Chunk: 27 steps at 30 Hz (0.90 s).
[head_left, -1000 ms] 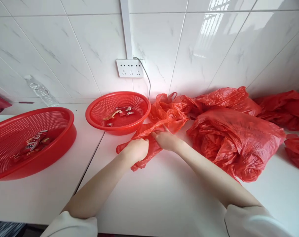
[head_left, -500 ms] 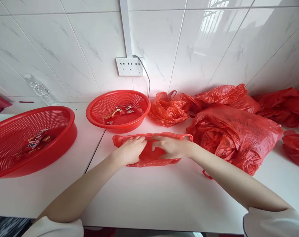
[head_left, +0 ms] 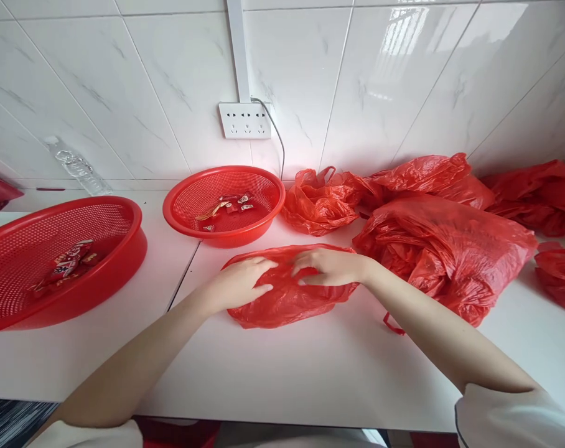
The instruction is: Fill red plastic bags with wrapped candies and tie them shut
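Observation:
A red plastic bag (head_left: 282, 305) lies puffed out on the white table in front of me. Over its left part rests my left hand (head_left: 245, 281), fingers spread and thumb apart. My right hand (head_left: 331, 266) is on the bag's right part, its fingers bent loosely and apart from the thumb. Neither hand visibly pinches the film. Behind the bag stands a round red basket (head_left: 268, 225) with several small wrapped packets (head_left: 236, 203) inside.
A larger red basket (head_left: 135, 249) with wrapped packets stands at the left. To the right are a bulky red bag (head_left: 469, 242) and several other red bags. A clear plastic bottle (head_left: 79, 167) leans against the tiled wall, below and left of a socket panel (head_left: 245, 121).
The bag has spread and puffed out, its near edge coming toward me. Both hands have opened more and moved slightly apart. The view has shifted slightly.

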Motion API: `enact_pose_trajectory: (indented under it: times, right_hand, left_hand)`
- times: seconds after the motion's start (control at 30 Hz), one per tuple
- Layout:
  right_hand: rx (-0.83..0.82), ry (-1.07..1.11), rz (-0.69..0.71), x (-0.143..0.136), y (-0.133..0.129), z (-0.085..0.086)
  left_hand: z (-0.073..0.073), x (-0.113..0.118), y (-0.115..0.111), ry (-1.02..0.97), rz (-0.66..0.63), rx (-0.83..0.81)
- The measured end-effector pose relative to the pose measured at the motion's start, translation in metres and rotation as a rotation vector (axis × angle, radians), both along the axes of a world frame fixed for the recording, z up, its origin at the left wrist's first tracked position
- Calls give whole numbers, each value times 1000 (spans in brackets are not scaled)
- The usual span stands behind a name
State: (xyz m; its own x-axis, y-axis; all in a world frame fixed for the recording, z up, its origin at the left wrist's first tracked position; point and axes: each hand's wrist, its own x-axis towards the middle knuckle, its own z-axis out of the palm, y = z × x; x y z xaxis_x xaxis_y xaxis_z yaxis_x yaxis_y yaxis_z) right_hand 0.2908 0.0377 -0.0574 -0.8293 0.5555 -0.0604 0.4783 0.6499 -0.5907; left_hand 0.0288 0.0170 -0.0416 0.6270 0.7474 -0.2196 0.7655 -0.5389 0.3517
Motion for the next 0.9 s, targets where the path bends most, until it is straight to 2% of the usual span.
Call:
enact_pose_trajectory:
  times: [0.07, 0.2, 0.27, 0.33, 0.37, 0.43, 0.5, 0.57, 0.67, 0.77, 0.83, 0.9]
  right_hand:
    - [126, 53, -43, -10, 0, -2]
    - [321, -16, -222, -21, -1, -24]
    - [294, -49, -337, -21, -2, -34]
    - [150, -138, -421, -18, -2, -40]
    - [59, -200, -416, -16, -1, -42]
    - [-92, -308, -311, -9, 3, -43]
    - [-165, -355, -181, -1, 6, -41]
    - [-184, -353, -115, 4, 6, -35]
    - [-132, -271, -82, 4, -3, -19]
    - [16, -59, -108, -5, -13, -6]
    - [124, 21, -127, -11, -16, -6]
    - [141, -44, -114, -15, -12, -16]
  left_hand:
    - [-3, 6, 4, 28, -56, 109]
    - [-14, 6, 12, 107, -165, 214]
    - [-17, 3, 12, 92, -165, 177]
    - [-19, -1, 11, 86, -149, 123]
    - [-19, -2, 11, 88, -137, 102]
    - [-20, -5, 14, 107, -98, 67]
    - [-22, -8, 21, 134, -45, 12]
    - [-23, -11, 29, 156, 5, -66]
    - [-23, -14, 38, 175, 48, -126]
    - [-20, -14, 38, 166, 61, -112]
    - [-18, -11, 36, 155, 71, -97]
    - [-18, -8, 33, 177, 77, -89]
